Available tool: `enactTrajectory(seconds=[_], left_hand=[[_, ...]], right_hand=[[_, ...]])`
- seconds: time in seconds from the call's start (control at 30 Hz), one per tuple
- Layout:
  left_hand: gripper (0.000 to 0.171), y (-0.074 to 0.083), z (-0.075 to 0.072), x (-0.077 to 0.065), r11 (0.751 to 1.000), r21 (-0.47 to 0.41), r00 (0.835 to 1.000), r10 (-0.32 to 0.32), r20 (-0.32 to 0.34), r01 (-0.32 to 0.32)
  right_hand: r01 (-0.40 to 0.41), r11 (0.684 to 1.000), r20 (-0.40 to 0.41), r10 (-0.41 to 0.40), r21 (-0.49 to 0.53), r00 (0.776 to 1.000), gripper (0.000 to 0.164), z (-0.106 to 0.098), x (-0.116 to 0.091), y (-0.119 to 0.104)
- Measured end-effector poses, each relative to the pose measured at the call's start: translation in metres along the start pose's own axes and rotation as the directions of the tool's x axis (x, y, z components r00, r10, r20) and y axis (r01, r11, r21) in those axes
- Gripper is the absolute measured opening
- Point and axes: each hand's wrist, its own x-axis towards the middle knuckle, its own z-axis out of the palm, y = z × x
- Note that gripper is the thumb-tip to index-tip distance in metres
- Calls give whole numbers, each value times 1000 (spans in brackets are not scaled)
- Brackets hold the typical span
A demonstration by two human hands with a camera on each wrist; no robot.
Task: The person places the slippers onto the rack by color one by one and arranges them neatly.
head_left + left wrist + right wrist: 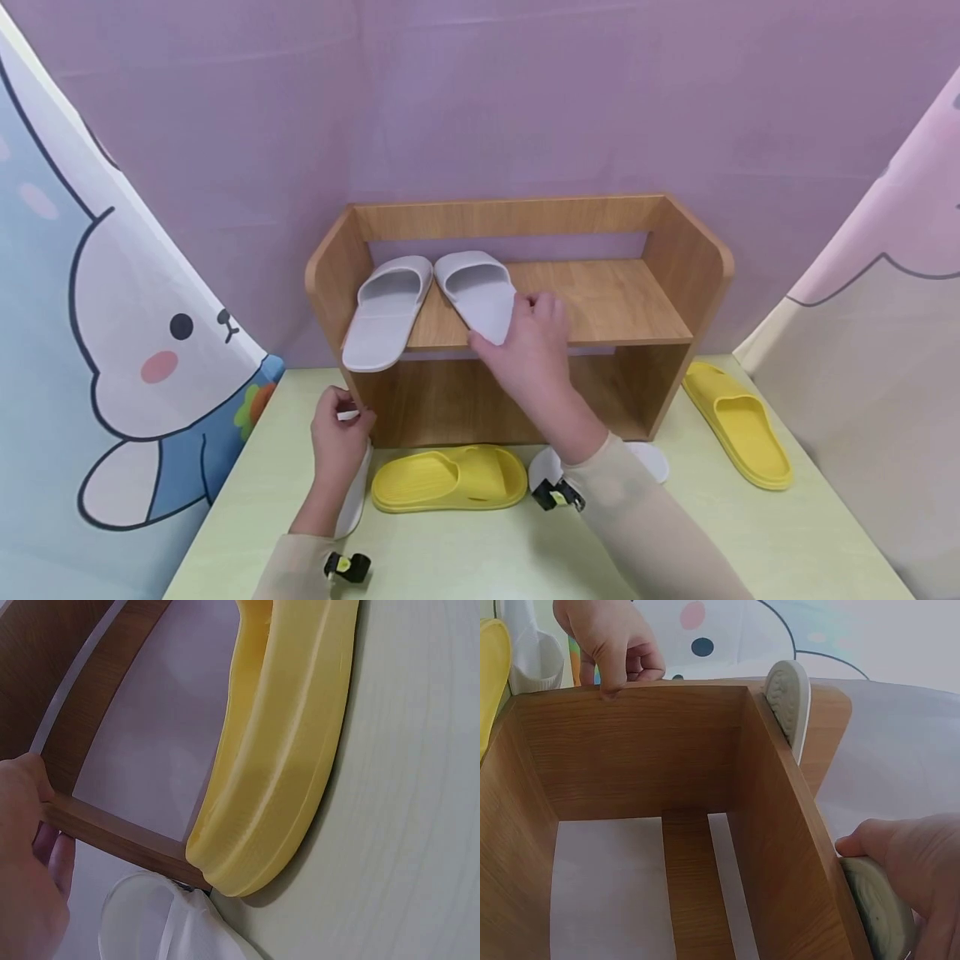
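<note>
The pale slipper (480, 292) is on the top shelf (600, 296) of the wooden rack (690, 267), next to its twin (384, 317). Your right hand (531, 346) pinches its heel, thumb on one side, fingers on the other, and your right arm (652, 525) reaches forward. Lower down, your left hand (341, 442) pinches the front edge of the rack's left side. A yellow slipper (450, 479) lies in front, between two white slippers (352, 504).
</note>
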Motion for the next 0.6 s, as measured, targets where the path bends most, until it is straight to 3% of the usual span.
enactTrajectory(seconds=[0.2, 0.43, 0.6], left_hand=[[26, -1, 1, -1, 1000, -18, 1000, 1, -4, -1], [25, 0, 3, 0, 1000, -19, 1000, 4, 2, -4], [25, 2, 4, 1, 1000, -10, 1000, -2, 6, 2]], right_hand=[[10, 999, -11, -10, -44, 1000, 83, 5, -1, -4], [-10, 997, 46, 14, -72, 999, 98, 1, -5, -6], [23, 998, 70, -18, -66, 997, 101, -3, -7, -3]])
